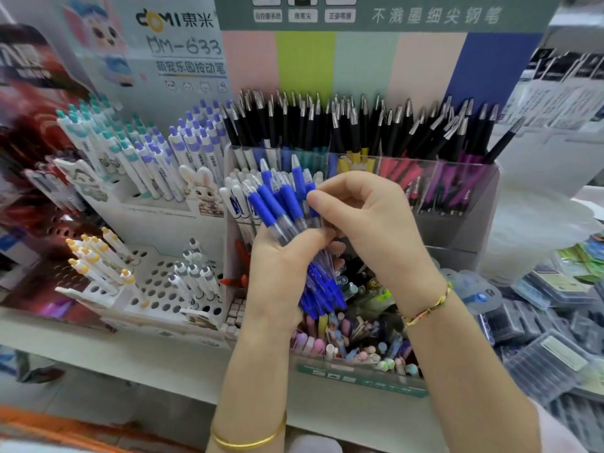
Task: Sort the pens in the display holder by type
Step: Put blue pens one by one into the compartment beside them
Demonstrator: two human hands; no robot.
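Left hand [282, 268] is gripping a bundle of blue gel pens [277, 204], fingers curling round the clear barrels, rubber grips and tips fanning up and to the left. Right hand [369, 220] is reaching over from the right, thumb and fingertips pinching one pen near the top of the bundle. The bundle is hovering above the clear acrylic display holder [483, 197], over its middle tier.

The holder's back row is carrying black pens with silver tips [327, 122], packed upright. Its front compartment is holding mixed pastel pens [343, 348], jumbled together.

To the left, white pens with purple caps [196, 142] and teal-capped pens [98, 132] are standing in a cardboard stand. Below them, yellow-capped pens [94, 256] are sitting in a white perforated tray [157, 289].

A gold bangle [248, 439] is showing on the left wrist, a braided bracelet [428, 308] on the right.
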